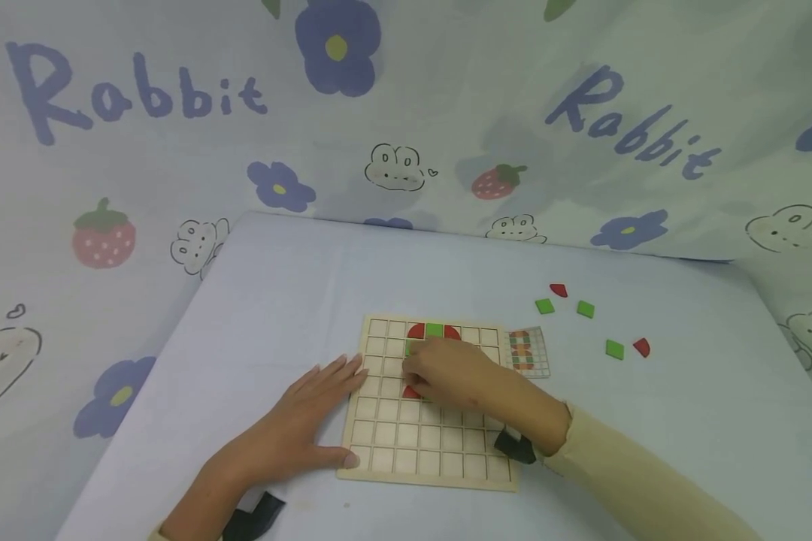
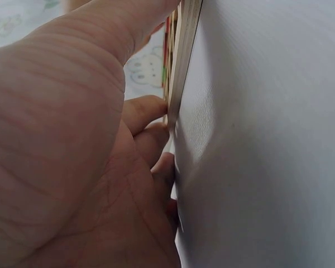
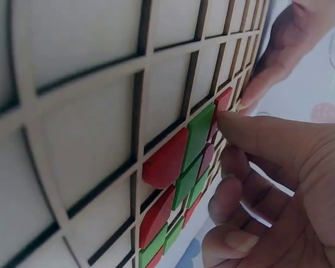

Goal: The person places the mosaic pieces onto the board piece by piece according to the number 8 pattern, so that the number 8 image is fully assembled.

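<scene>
Gridded wooden board (image 1: 386, 434) on textured white surface (image 1: 277, 300), left hand (image 1: 298, 432) at its left edge, fingers apart, right hand (image 1: 456, 372) above, thumb touching flat red tile (image 3: 223, 100), cannot tell whether pinched

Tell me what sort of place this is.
Probably an indoor tabletop play or puzzle corner, perhaps staged: a wooden grid board and red and green tiles lie on a white tabletop, before a backdrop printed with rabbits, strawberries and flowers.
</scene>
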`<state>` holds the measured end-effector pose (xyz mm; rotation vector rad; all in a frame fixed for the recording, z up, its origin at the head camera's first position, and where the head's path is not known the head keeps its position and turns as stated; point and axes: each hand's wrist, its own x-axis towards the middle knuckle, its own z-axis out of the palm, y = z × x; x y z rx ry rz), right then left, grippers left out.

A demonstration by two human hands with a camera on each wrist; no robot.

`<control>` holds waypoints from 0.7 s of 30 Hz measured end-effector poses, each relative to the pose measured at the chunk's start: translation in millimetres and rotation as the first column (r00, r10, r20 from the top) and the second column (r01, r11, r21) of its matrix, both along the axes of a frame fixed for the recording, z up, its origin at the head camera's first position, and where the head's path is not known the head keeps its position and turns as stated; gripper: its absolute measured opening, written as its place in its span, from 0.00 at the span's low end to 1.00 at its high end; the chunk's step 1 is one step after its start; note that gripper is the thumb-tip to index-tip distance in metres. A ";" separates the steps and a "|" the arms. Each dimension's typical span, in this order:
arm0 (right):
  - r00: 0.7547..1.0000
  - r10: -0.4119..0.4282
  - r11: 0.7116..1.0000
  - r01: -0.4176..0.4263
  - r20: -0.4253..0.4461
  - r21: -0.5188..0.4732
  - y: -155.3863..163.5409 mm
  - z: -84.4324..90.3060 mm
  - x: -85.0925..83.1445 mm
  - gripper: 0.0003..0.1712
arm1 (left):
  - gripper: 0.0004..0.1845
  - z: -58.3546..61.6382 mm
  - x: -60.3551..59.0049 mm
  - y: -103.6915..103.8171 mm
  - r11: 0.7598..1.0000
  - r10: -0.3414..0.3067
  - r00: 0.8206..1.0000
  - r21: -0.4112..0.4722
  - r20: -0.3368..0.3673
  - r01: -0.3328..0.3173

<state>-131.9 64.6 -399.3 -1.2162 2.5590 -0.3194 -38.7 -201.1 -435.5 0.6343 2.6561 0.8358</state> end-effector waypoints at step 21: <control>0.971 -0.195 0.962 0.217 0.138 -0.167 99.2 23.2 21.6 0.03 | 0.60 -1.5 -0.3 3.0 1.000 0.015 1.000 -0.021 0.003 -0.015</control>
